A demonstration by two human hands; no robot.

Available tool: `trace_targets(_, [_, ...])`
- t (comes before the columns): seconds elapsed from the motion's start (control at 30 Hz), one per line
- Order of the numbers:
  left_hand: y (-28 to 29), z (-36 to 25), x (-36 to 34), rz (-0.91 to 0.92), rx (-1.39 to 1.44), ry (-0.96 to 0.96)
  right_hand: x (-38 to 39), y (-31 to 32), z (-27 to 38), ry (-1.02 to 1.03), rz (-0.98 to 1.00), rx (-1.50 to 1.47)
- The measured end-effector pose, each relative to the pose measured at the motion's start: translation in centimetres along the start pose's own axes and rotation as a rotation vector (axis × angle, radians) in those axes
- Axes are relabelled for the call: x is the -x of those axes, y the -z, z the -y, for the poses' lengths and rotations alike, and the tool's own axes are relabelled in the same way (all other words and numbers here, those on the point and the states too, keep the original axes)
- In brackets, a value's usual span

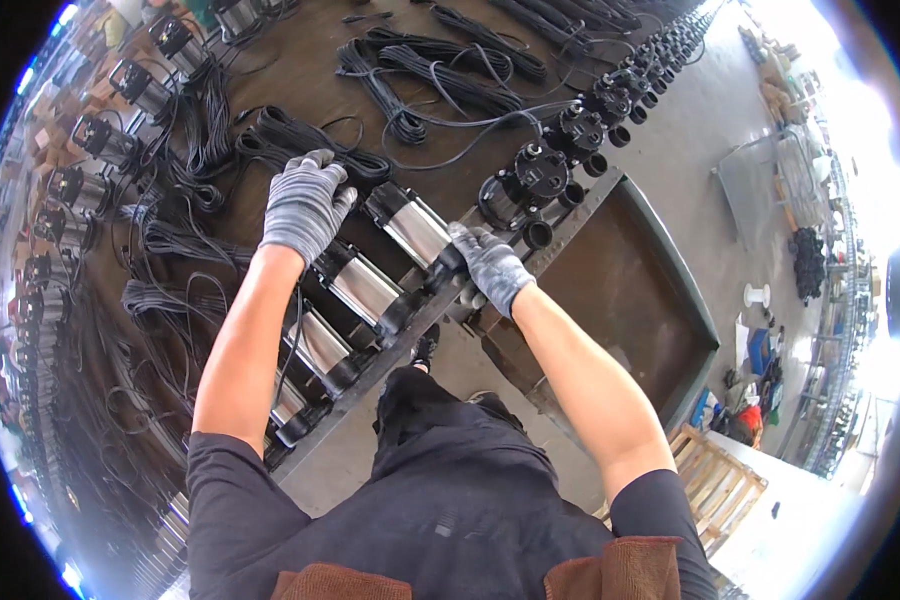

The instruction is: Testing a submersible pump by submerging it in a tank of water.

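Grey-gloved, your left hand rests fingers together on a cable coil; your right hand seems clamped on the steel pump lying at the rack's edge; next, lift it level

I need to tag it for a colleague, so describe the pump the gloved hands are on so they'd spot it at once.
On the long dark workbench, find the row of shiny steel-bodied pumps lying at its near edge. It is the top one in that row, the pump with the left hand by its cable end and the right hand on its black end.
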State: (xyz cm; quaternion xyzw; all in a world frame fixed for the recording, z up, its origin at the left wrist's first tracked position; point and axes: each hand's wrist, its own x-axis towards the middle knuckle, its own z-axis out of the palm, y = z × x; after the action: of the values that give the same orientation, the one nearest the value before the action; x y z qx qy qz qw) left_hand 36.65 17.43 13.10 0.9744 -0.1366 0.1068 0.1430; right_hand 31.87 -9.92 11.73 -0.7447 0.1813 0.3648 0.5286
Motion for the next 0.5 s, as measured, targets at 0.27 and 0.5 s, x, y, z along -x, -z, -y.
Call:
trace_targets(0.27, [-6.4, -13.9, -5.7, 0.217, 1.213, 0.187, 8.6, 4.3, -13.5, -0.050, -0.125, -0.437])
trace_targets(0.5, [-12.2, -19.4, -12.2, 0.097, 1.632, 0.232, 18.2, 6.3, -28.6, -0.162, -0.524, -0.718])
